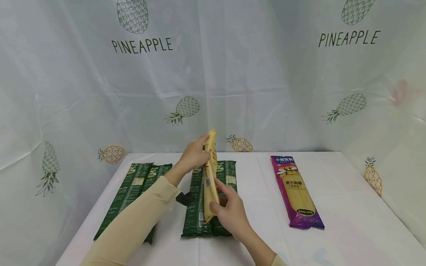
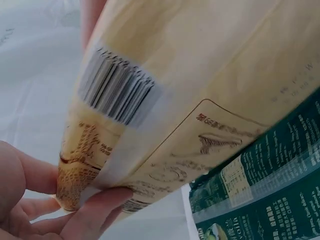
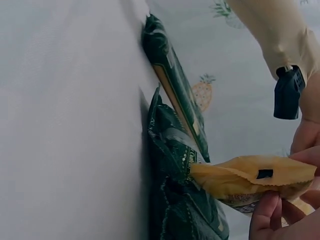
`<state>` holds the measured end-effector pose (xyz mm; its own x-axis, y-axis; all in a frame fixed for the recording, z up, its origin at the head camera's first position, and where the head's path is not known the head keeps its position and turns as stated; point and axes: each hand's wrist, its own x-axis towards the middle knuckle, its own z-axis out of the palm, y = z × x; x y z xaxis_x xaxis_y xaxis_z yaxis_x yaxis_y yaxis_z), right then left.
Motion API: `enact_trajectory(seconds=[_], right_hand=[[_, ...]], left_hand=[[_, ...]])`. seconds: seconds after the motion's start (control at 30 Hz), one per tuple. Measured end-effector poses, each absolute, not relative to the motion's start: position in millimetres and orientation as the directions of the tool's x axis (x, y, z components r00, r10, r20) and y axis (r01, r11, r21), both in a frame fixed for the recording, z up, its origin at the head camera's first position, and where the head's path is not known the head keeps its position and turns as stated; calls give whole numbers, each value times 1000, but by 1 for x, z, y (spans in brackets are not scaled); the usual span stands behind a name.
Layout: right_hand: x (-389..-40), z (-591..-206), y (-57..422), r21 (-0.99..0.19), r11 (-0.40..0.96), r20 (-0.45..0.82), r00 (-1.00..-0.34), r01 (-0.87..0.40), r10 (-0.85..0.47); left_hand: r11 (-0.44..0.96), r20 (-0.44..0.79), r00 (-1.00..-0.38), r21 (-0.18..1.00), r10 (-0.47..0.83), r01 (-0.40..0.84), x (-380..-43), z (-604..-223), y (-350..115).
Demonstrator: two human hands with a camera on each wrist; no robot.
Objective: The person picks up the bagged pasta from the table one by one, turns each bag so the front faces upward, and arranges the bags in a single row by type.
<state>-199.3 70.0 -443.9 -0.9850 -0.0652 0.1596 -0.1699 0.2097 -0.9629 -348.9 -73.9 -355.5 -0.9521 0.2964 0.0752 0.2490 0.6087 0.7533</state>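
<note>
Both hands hold a long yellow packet (image 1: 210,182), turned on its edge above two green packets (image 1: 195,216) in the middle of the table. My left hand (image 1: 194,155) pinches its far end. At the near end, my right hand (image 1: 233,214) grips it between thumb and fingers. In the left wrist view a barcode (image 2: 119,89) and brown print show on the yellow wrapper. The right wrist view shows its crimped end seam, with right fingers (image 3: 270,212) against the side. Part of the green pair is hidden behind the yellow packet.
More green packets (image 1: 123,199) lie overlapping at the table's left, partly behind my left sleeve (image 1: 130,225). A purple packet of spaghetti (image 1: 296,189) lies on the right of the white table (image 1: 353,222). A pineapple-print curtain (image 1: 253,72) hangs behind and along the sides.
</note>
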Motion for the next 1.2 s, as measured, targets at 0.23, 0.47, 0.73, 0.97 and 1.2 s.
enact_trajectory(seconds=[0.23,0.47,0.73,0.97,1.2], right_hand=[[-203,-438,73,-982,153,99,-990,-113,-96],[-210,-443,83,-956,-230,-108,-947,182,-302],[-212,-453,93,-926,-323,-81,-939,195,-335],[-209,-454,95,-949,-292,-57,-975,119,-213],[-204,-452,89,-977,-211,0,-996,19,-91]], left_hand=[[550,110,-966,804,235,226,-353,-350,-82],[420,64,-971,894,229,157,-352,-342,-90],[335,1,-956,937,292,103,-353,-350,-89],[359,-11,-941,926,338,119,-352,-357,-86],[427,11,-950,891,314,151,-353,-359,-83]])
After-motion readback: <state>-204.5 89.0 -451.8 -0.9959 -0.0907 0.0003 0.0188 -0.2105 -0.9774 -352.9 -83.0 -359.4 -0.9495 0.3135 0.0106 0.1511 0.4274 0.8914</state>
